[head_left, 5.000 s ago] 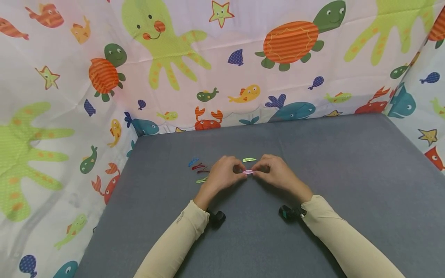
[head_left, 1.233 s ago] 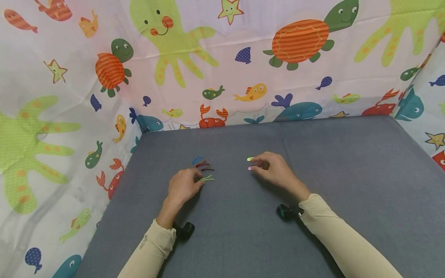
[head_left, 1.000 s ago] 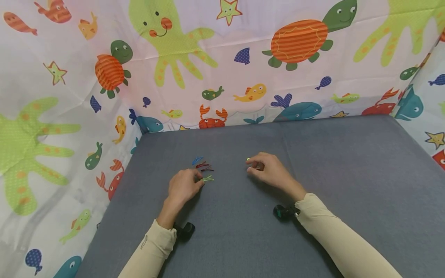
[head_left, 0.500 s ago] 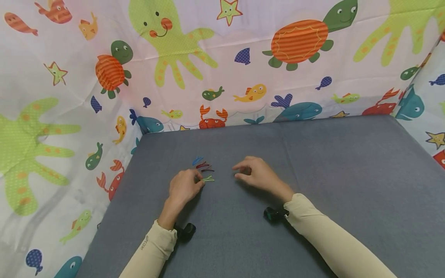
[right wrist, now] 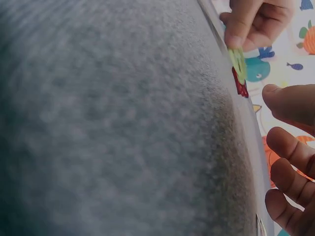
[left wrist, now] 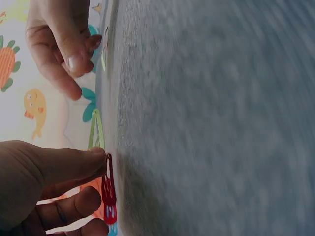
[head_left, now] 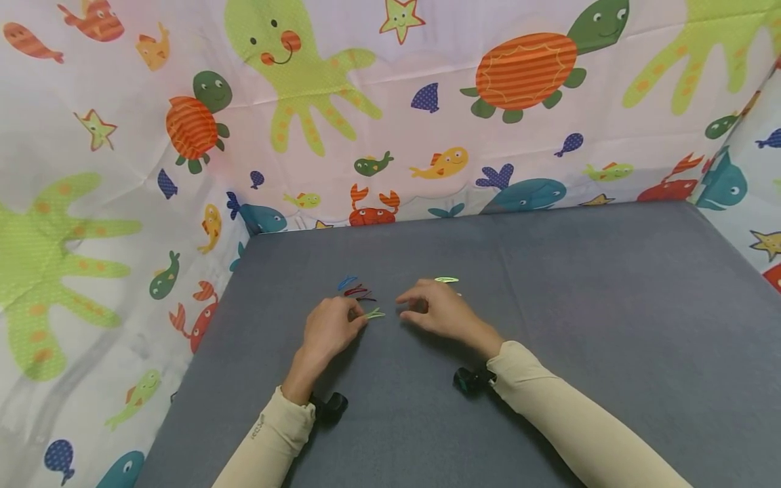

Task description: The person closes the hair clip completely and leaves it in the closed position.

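Observation:
My left hand (head_left: 329,330) pinches a light green hair clip (head_left: 375,314) between thumb and finger, seen also in the left wrist view as a green clip (left wrist: 92,129) pointing away from the fingertips. Just right of it, my right hand (head_left: 443,312) holds nothing, its thumb and fingers apart in the right wrist view (right wrist: 295,147). Behind the left hand lie a blue clip (head_left: 347,281), a red clip (head_left: 356,290) and a dark red clip (head_left: 366,298). Another green clip (head_left: 447,279) lies behind the right hand, with a pale tip of something mostly hidden beside it.
The grey table surface (head_left: 549,285) extends around both hands. A curtain (head_left: 342,176) printed with sea animals stands along the back and both sides. A black wrist camera (head_left: 332,408) is on the left wrist, another (head_left: 468,381) on the right.
My right hand has left the pink and green clips at the right and moved left toward the left hand. The left hand has shifted slightly right with its green clip.

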{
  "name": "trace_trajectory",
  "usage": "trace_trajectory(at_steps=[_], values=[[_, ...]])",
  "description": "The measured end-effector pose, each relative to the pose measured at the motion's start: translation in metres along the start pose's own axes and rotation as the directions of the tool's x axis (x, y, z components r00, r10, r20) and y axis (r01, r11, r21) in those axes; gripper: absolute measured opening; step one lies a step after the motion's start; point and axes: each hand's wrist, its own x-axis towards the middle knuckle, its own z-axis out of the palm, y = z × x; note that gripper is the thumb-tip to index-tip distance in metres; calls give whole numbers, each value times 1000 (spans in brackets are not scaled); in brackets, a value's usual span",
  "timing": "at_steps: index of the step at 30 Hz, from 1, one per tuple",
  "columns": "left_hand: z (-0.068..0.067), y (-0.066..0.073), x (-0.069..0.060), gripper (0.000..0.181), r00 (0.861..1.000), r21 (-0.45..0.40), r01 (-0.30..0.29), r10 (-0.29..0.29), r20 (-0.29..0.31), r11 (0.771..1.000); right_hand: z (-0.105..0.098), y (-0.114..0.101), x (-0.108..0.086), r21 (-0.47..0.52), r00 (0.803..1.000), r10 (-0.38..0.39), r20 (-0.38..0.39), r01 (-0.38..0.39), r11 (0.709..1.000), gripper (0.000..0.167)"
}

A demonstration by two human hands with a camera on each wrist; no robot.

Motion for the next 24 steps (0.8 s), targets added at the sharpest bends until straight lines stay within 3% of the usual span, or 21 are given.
trace_trajectory(at_steps=[8,15,24], values=[[1,16,0,7,998,-38,-67,67,20,997,1,-2,-3,-14,1000,4,-2,-5,1000,29],[1,26,0,5,991,-70,-136,136,-1,988,-2,-1,-6,-6,1000,-11,-2,11,1000,30],[-1,32,2,4,985,-74,-175,175,-3,982,-9,-1,-10,28,1000,-28,9,28,999,30]])
